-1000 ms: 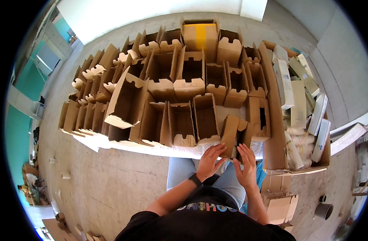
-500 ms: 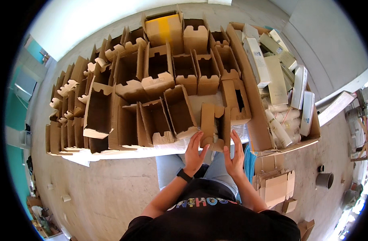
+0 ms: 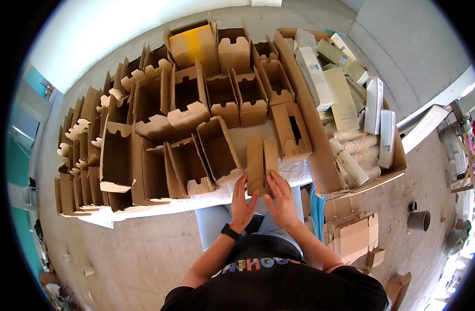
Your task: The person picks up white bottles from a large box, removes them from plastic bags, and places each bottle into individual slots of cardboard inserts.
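Observation:
A small brown cardboard box (image 3: 255, 160) stands at the table's near edge, in front of me. Its two long top flaps lie nearly together, with a narrow dark slit between them. My left hand (image 3: 243, 205) grips its near left corner, fingers along the side and thumb at the near end. Over the right flap and near right corner, my right hand (image 3: 281, 201) presses with its fingers close together, thumb at the near end. What lies inside the box is hidden.
Several open cardboard boxes (image 3: 188, 160) fill the table to the left and behind. A partly closed box (image 3: 291, 136) stands just to the right. Beyond it, a large carton (image 3: 320, 150) holds white and beige packs and wrapped rolls. Flattened cardboard (image 3: 354, 238) lies low at the right.
The small box's right flap has swung inward, narrowing the wide opening to a slit. My right hand has moved left onto that flap. The view has shifted slightly.

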`<state>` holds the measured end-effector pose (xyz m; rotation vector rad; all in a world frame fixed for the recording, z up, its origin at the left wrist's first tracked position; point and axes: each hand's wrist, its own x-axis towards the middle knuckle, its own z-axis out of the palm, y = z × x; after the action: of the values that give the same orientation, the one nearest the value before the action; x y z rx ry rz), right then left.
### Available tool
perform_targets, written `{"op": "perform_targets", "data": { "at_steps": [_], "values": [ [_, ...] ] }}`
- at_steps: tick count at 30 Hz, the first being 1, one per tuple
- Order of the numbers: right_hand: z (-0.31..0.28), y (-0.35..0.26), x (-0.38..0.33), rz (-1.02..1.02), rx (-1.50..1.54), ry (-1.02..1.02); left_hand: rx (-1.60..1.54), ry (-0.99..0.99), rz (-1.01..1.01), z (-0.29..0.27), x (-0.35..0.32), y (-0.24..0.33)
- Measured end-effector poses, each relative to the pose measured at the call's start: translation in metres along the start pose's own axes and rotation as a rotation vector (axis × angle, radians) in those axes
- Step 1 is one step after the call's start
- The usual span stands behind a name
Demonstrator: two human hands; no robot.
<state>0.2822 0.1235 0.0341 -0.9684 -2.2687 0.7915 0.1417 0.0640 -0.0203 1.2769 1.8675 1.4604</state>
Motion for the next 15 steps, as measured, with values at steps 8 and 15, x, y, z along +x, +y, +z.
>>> {"op": "perform_targets", "data": {
  "at_steps": [8, 15],
  "values": [
    [0.019, -0.008, 0.011, 0.102, -0.217, 0.07, -0.091, -0.116, -0.046, -0.007, -0.006, -0.007],
    [0.033, -0.02, 0.042, 0.268, -0.355, -0.048, -0.042, -0.231, -0.077, -0.024, -0.041, -0.02]
  ]
}}
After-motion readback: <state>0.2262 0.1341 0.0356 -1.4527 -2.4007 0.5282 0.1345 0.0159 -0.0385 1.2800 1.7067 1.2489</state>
